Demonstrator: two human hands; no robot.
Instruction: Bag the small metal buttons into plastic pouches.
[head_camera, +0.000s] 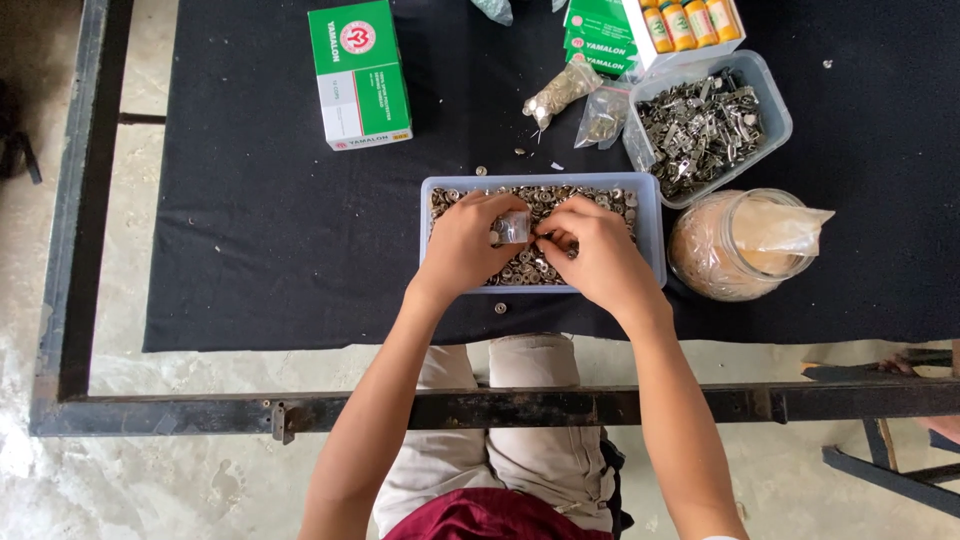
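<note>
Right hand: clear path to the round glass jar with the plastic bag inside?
Probably yes. The right hand is over the clear plastic tray of small metal rings, and the round glass jar stands just beside that tray, nothing between them, though its fingers look busy.

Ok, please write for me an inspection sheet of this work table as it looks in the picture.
Surface: black cloth over a metal frame.
Job's things: clear tray of small round metal parts; small clear bag held over it.
Clutter: green and white box; second tray of metal clips; filled small bags; jar with a plastic bag in it; loose parts on the cloth.
Grippers: left hand holds the bag; right hand pinches at its opening.
Cables: nothing seen.
Surroundings: concrete floor.
</note>
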